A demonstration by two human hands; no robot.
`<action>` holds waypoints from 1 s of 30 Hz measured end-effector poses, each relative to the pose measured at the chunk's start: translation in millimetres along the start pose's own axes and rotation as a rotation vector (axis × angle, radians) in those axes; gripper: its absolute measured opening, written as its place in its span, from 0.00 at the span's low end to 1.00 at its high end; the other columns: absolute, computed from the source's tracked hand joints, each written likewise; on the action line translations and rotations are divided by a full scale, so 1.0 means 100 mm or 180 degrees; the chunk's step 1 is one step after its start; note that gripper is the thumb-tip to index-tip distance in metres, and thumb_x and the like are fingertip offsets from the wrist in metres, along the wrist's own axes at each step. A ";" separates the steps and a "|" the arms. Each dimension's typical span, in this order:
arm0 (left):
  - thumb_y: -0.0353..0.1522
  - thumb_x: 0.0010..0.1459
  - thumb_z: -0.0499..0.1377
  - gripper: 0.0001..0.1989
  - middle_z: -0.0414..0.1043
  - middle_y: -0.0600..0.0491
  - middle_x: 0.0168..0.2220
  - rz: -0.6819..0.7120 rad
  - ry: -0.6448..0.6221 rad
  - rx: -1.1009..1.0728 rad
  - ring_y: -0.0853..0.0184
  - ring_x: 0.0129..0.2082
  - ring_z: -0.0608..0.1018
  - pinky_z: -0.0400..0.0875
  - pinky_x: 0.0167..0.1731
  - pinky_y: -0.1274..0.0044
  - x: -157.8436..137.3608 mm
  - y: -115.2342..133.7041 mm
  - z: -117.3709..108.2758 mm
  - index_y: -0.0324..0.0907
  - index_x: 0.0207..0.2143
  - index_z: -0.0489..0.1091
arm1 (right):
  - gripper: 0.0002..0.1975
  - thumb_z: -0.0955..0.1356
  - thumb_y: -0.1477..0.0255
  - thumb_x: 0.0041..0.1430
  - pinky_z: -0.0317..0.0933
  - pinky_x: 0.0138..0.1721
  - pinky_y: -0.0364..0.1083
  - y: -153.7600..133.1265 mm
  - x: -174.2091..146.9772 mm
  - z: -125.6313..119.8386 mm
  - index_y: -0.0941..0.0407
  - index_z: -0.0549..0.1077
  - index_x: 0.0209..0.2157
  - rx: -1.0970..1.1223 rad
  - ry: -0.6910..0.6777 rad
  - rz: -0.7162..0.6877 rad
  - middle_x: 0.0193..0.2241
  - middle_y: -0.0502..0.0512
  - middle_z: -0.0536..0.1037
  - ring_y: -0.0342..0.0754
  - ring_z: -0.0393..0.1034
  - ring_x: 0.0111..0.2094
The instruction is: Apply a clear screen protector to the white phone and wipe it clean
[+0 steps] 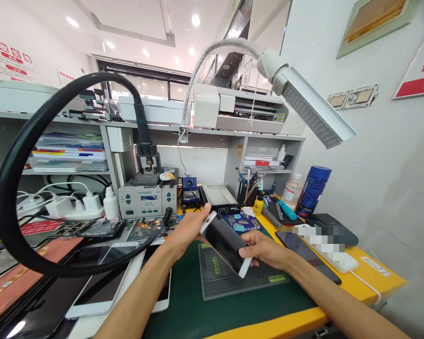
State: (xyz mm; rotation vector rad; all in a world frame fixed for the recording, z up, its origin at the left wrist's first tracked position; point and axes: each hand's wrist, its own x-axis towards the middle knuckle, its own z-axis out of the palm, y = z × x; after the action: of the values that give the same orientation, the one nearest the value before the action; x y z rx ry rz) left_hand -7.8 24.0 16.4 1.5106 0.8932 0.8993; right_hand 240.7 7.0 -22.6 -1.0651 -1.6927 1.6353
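Observation:
A smartphone point(224, 240) with a white frame and a dark screen is held tilted above a grey textured work pad point(212, 287). My left hand point(191, 230) grips its upper left end, the thumb along the edge and the other fingers mostly hidden behind it. At the lower right end, my right hand point(263, 248) pinches the phone, its thumb on the front near the bottom. The pad lies on a dark green mat point(187, 310). Just behind the phone is a blue mat point(245, 222) with small pieces on it.
Phones and tablets, including a white-framed tablet point(102, 287), crowd the left side beneath a thick black hose point(7, 179). A soldering station point(148, 200) stands behind. To the right lie a dark tablet point(309, 256) and a white power strip point(328, 249). An LED lamp point(314, 108) hangs overhead.

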 end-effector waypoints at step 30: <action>0.41 0.60 0.57 0.17 0.78 0.43 0.28 -0.0771 0.0928 -0.2425 0.57 0.28 0.82 0.78 0.26 0.69 -0.04 -0.08 0.30 0.36 0.42 0.71 | 0.11 0.72 0.69 0.45 0.51 0.17 0.37 -0.30 -0.01 -0.88 0.60 0.76 0.30 -0.1956 0.0760 0.0341 0.16 0.46 0.69 0.37 0.57 0.16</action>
State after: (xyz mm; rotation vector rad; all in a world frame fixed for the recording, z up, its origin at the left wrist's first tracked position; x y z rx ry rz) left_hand 17.2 8.8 5.1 0.6159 0.7851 1.1261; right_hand 309.2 56.5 16.9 -1.5857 -2.0471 0.9959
